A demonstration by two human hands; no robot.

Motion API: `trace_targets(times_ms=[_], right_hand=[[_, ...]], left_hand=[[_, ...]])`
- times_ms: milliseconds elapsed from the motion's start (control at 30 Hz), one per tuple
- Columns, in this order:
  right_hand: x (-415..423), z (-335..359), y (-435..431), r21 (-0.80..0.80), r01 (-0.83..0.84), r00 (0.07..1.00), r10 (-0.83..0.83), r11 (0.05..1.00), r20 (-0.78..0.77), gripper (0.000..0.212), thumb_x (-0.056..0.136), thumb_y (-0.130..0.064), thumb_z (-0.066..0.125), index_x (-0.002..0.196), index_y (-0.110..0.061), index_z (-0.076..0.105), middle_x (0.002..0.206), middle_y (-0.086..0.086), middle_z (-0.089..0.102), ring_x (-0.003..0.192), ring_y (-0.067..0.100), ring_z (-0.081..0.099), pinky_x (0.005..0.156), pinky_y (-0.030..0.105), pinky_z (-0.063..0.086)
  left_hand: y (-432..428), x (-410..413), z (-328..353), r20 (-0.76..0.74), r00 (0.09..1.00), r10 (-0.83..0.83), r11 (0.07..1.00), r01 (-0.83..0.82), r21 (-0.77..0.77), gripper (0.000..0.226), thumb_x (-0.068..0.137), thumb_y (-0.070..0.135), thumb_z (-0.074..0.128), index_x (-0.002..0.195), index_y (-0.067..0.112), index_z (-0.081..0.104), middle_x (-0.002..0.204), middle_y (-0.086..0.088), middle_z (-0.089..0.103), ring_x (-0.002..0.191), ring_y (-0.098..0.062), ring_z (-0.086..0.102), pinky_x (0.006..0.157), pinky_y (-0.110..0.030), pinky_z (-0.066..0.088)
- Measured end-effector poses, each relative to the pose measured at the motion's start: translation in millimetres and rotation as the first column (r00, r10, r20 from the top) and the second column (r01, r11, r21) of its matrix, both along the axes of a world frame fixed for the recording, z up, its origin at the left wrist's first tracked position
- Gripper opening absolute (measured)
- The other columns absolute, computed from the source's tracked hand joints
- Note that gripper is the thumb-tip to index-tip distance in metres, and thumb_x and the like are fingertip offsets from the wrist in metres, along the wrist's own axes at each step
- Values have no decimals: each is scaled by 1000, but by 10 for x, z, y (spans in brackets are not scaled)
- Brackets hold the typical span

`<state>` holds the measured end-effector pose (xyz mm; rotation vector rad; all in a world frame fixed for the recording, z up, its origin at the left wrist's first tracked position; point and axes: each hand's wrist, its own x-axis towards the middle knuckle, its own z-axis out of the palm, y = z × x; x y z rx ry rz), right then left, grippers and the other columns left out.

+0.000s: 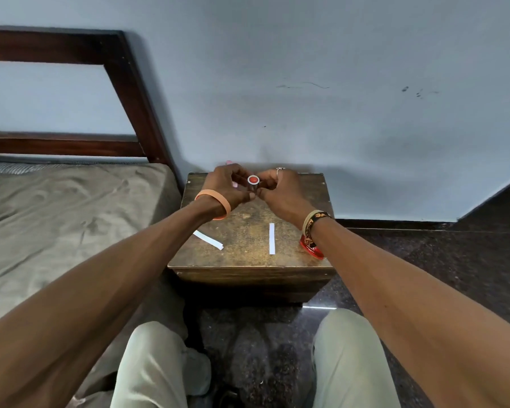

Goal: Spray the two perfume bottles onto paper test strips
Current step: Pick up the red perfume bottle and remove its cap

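A slim silver perfume bottle (253,184) with a red-topped round cap stands upright at the back of a small wooden table (248,260). My left hand (227,187) and my right hand (280,189) both close around it from either side; its lower part is hidden by my fingers. Something pink shows behind my left hand, too hidden to identify. Two white paper strips lie flat on the table: one (208,240) angled at the left, one (271,238) straight at the middle. A red glass bottle (311,247) lies near the right edge, partly hidden under my right wrist.
A bed with a brown sheet (56,219) and dark wooden headboard (124,83) stands left of the table. A grey wall (306,98) rises directly behind. My knees (348,348) are in front of the table on the dark stone floor (439,260).
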<state>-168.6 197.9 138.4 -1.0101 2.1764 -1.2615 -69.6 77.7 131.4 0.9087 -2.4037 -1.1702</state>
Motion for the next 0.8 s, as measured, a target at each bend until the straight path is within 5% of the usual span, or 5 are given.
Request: trace_targets(times_ms=[100,400,567,800], right_hand=[[119,-99,-193,35,-71,997,72,997,-3,27,85,-2,70,109,-15,74,98,-1,75,84,4,67,81,28,58],[421,-660,-721,181,-98,995,103,979,-19,24,80,-10,76,101,-23,75,93,-4,75,88,13,69,81,37,57],[475,-908,-976,246,-143,988,153,959,-24,25,86,-8,72,110,-15,73,101,-2,73,88,8,62,61,3,40],[496,-1264,-1372,256,-147,989,149,955,15,28,84,-5,70,112,-12,73,103,1,74,92,13,67,80,23,54]], left_hand=[[-145,168,-128,-8,1000,20,1000,-20,8,39,63,8,85,98,15,70,88,0,74,79,-13,71,79,-32,59],[-480,486,-678,62,991,115,992,-118,43,31,62,9,87,88,14,71,83,0,74,72,-10,70,69,-24,57],[-693,549,-1003,149,973,178,983,-182,16,28,65,17,84,88,18,69,85,2,73,80,-14,69,75,-31,55],[-948,530,-1285,220,944,246,968,-252,-1,23,72,19,77,92,24,68,94,0,73,92,-20,66,81,-31,53]])
